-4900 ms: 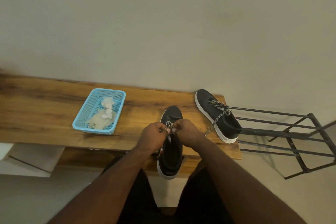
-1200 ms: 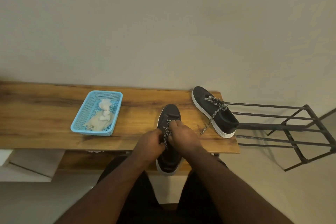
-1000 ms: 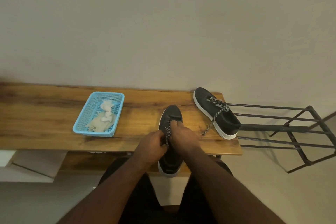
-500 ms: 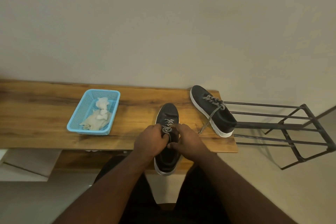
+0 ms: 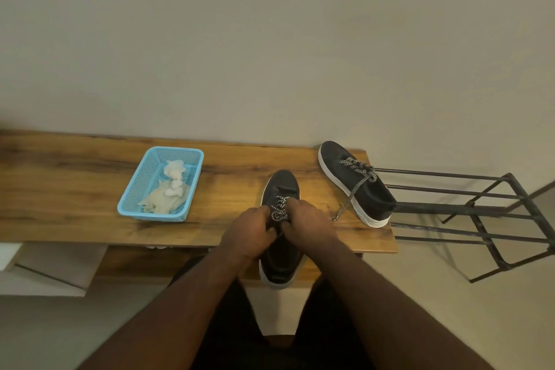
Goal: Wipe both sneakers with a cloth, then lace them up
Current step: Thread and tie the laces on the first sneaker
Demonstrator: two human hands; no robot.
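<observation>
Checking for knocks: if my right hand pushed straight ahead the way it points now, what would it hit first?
Probably the lace it pinches, then the toe of the near sneaker. The right hand points up-left toward the wall; past the toe, bare bench.

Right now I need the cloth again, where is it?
In the head view, the cloth lies crumpled in the blue basket on the wooden bench, to the left of both hands and the sneaker being laced.

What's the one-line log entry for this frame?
stage: lacing | both hands pinch lace on near sneaker | cloth in basket
</observation>
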